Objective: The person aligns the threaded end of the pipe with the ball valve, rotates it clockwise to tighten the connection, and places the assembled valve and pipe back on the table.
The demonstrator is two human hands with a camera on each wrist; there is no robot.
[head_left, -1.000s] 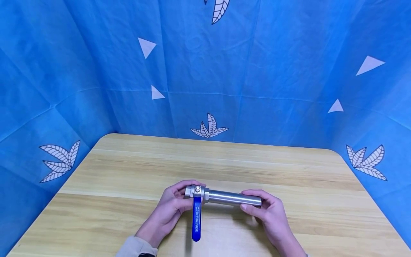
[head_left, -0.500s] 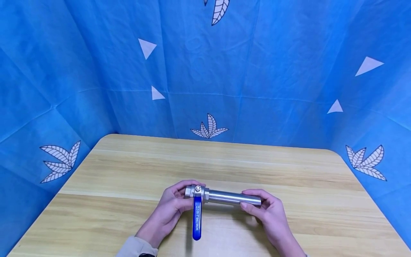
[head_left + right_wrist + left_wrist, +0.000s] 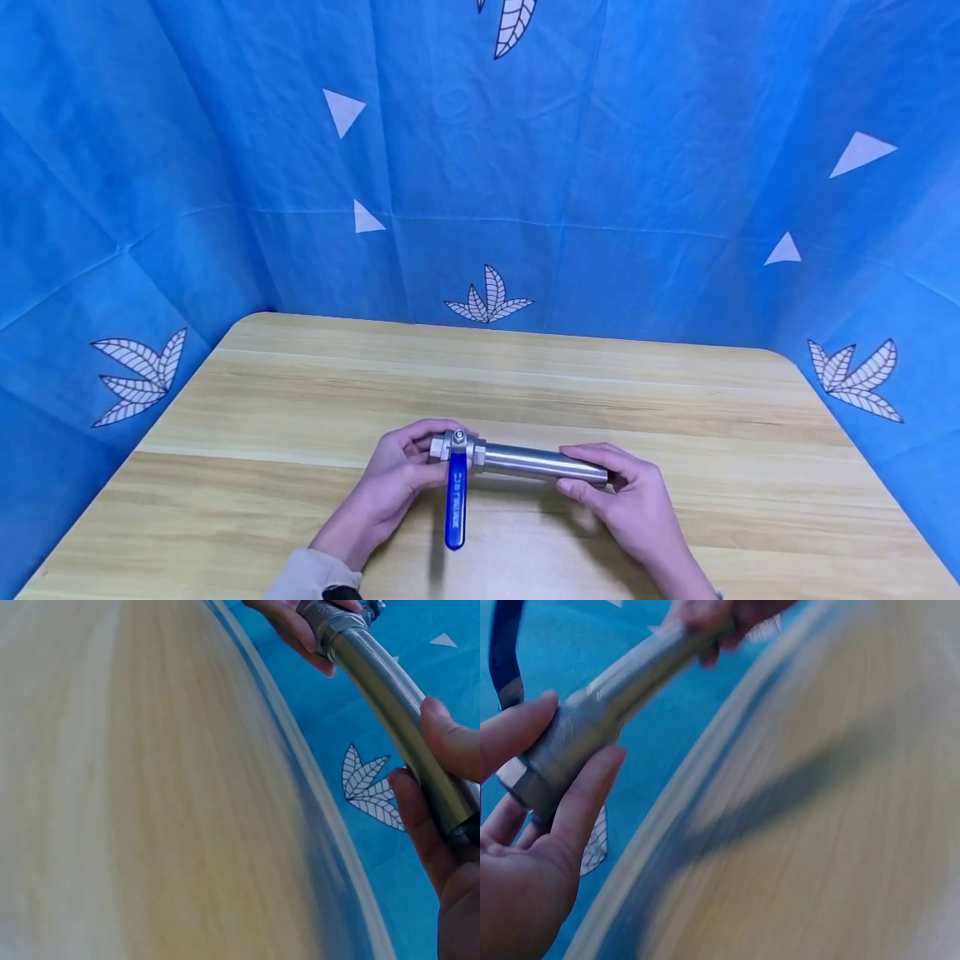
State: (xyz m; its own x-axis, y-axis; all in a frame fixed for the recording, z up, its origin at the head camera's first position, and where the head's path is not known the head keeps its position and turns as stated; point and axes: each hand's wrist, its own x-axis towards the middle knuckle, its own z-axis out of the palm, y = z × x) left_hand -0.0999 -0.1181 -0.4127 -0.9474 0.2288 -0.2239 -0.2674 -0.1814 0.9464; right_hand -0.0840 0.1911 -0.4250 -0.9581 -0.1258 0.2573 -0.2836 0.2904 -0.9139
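Note:
A metal ball valve (image 3: 476,452) with a blue lever handle (image 3: 455,504) is joined to a smooth steel pipe (image 3: 536,462), both raised above the table. My left hand (image 3: 393,475) grips the valve body, thumb in front and fingers behind. The lever points toward me, and its printed lettering is blurred. At the pipe's far right end, my right hand (image 3: 626,496) pinches the tube between thumb and fingers. In the left wrist view the valve body (image 3: 570,746) lies between thumb and fingers. The right wrist view shows the pipe (image 3: 397,705) reaching up to the valve.
A wooden table (image 3: 300,392) with rounded far corners spreads under both hands. Blue cloth (image 3: 465,150) printed with white leaves and triangles hangs behind it and along both sides. Shadows of the hands and valve fall on the tabletop.
The valve and pipe have shifted slightly to the left, and the lever's lower end has risen a little in view. Both hands keep their hold.

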